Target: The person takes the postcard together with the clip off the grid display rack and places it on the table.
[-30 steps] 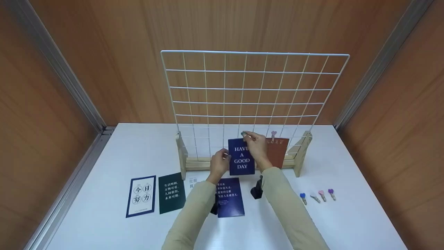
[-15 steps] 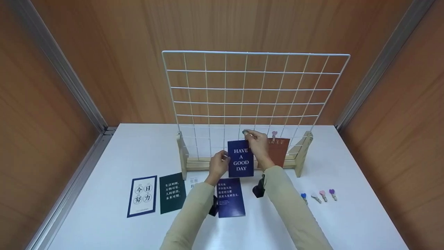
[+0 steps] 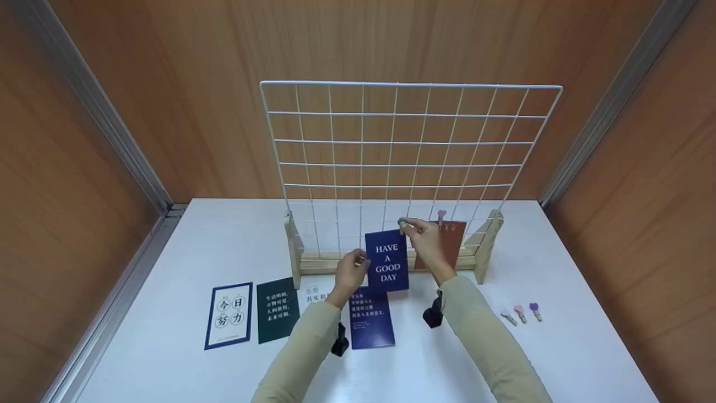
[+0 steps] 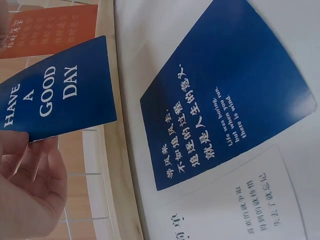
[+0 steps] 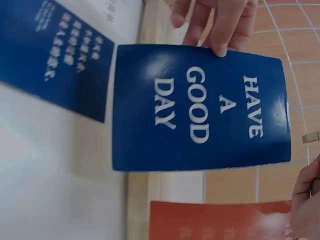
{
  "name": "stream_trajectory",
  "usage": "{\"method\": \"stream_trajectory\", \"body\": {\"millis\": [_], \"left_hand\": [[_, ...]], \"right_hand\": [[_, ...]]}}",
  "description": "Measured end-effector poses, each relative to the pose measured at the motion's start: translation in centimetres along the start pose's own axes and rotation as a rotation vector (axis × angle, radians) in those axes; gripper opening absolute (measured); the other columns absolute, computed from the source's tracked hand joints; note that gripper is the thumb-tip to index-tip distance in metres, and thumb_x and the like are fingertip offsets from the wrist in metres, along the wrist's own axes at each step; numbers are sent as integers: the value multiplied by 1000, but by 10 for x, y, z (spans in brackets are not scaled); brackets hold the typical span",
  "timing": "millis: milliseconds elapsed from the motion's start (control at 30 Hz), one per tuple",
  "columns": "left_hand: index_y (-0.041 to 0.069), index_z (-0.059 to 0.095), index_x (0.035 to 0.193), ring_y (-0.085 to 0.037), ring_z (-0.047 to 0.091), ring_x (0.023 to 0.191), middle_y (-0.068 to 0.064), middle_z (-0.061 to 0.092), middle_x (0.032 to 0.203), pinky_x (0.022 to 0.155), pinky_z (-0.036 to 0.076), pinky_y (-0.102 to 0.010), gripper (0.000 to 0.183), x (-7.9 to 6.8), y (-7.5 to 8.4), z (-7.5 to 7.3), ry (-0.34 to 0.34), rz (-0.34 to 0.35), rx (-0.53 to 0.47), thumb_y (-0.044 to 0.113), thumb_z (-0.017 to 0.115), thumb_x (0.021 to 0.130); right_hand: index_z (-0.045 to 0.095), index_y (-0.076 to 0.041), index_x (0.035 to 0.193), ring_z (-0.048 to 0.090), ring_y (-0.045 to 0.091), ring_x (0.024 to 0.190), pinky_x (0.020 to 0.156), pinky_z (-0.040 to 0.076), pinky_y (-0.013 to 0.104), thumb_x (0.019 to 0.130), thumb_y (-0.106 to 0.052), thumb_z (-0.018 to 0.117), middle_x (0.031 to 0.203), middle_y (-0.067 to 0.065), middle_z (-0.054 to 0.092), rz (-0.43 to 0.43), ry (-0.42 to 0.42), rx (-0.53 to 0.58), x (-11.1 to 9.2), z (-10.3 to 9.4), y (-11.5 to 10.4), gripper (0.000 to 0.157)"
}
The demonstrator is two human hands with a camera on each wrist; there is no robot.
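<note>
In the head view, a dark blue card (image 3: 387,260) printed "HAVE A GOOD DAY" is held upright before the lower part of the white wire grid (image 3: 362,143). My left hand (image 3: 350,275) pinches it by its left edge, with the thumb on the printed face in the right wrist view. My right hand (image 3: 428,244) pinches a small clip (image 3: 401,221) with a greenish head. The clip's wooden tip (image 5: 311,137) shows just off the card's top edge. Behind the right hand, a red-orange card (image 3: 453,242) hangs from the grid by a pink heart clip (image 3: 441,215).
The grid stands in a wooden base (image 3: 319,264). On the white table (image 3: 168,372) lie a white card with blue border (image 3: 228,314), a dark green card (image 3: 278,309), a white card (image 4: 250,205) and another blue card (image 3: 372,322). Several heart clips (image 3: 520,314) lie at right.
The blue card has come slightly down with my left hand. My right hand has drawn down and to the right with the clip, away from the card's top edge.
</note>
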State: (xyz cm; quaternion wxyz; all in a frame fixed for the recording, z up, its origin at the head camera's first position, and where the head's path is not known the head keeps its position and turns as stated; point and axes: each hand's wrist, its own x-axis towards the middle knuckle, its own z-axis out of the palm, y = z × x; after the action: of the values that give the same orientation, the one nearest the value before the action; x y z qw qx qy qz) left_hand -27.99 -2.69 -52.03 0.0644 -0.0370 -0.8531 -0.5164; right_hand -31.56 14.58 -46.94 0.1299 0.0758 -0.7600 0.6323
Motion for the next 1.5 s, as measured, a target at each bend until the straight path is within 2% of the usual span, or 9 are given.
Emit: {"method": "stream_trajectory", "body": {"millis": [100, 233, 400, 567, 667, 900, 1100, 1367, 1500], "left_hand": [[-1, 59, 88, -16, 58, 63, -6, 59, 75, 58, 48, -29, 6, -4, -2, -2, -8, 21, -17, 1, 55, 84], [0, 59, 87, -17, 59, 63, -6, 59, 74, 59, 48, -29, 5, -9, -5, -3, -17, 22, -19, 1, 55, 83], [-2, 59, 87, -20, 60, 64, -7, 59, 73, 58, 48, -28, 7, -14, -8, -3, -27, 3, -58, -1, 55, 82], [-6, 59, 86, -22, 59, 63, -8, 59, 71, 54, 48, -27, 6, -20, -10, 1, -55, 39, -113, -4, 55, 81], [-8, 59, 89, -22, 58, 64, -8, 58, 71, 53, 48, -27, 10, -25, -9, 4, -85, 18, -150, -4, 55, 82], [-6, 60, 95, -23, 59, 67, -6, 59, 73, 55, 48, -27, 16, -32, -10, 14, -121, -99, -190, 1, 56, 82], [-8, 58, 100, -31, 59, 73, -8, 60, 73, 62, 50, -36, 20, -39, -14, 21, -151, -187, -256, 2, 55, 84], [-8, 59, 96, -21, 58, 64, -8, 60, 71, 58, 49, -34, 16, -47, -18, 27, -172, -207, -300, 1, 55, 83], [-9, 58, 96, -25, 59, 65, -9, 60, 71, 59, 49, -37, 16, -51, -19, 32, -181, -215, -326, 0, 55, 83]], "right_hand": [[63, 9, 97, 30, 3, 42, 39, 23, 17, 82, -1, 59, 51, -1, 41, 37, 3, -9, -9, -8, -7, 19], [61, 11, 98, 34, 4, 42, 39, 27, 16, 82, -1, 59, 60, 5, 55, 104, 11, 23, -17, -18, -9, 20], [64, 4, 99, 41, 7, 47, 41, 32, 18, 82, -7, 61, 77, 16, 63, 190, -1, 37, -17, -31, 12, 20], [66, 1, 98, 35, 7, 43, 39, 28, 18, 82, -14, 63, 75, 17, 62, 258, 0, 14, -18, -42, 29, 22], [65, 0, 99, 34, 7, 43, 39, 28, 18, 82, -17, 63, 74, 11, 62, 308, 0, 4, -21, -49, 34, 24], [62, 4, 101, 38, 7, 47, 43, 31, 18, 81, -16, 63, 74, 1, 61, 388, -10, -11, -30, -68, 41, 28], [59, 8, 102, 35, 6, 44, 43, 29, 19, 82, -11, 61, 56, -3, 47, 422, -80, 4, -36, -87, 51, 28], [54, 10, 110, 32, 5, 43, 43, 28, 19, 83, -15, 59, 49, -6, 38, 455, -169, -40, -46, -111, 63, 37], [53, 11, 111, 32, 5, 42, 43, 29, 19, 84, -14, 57, 48, -6, 36, 478, -175, -60, -51, -123, 69, 37]]}}
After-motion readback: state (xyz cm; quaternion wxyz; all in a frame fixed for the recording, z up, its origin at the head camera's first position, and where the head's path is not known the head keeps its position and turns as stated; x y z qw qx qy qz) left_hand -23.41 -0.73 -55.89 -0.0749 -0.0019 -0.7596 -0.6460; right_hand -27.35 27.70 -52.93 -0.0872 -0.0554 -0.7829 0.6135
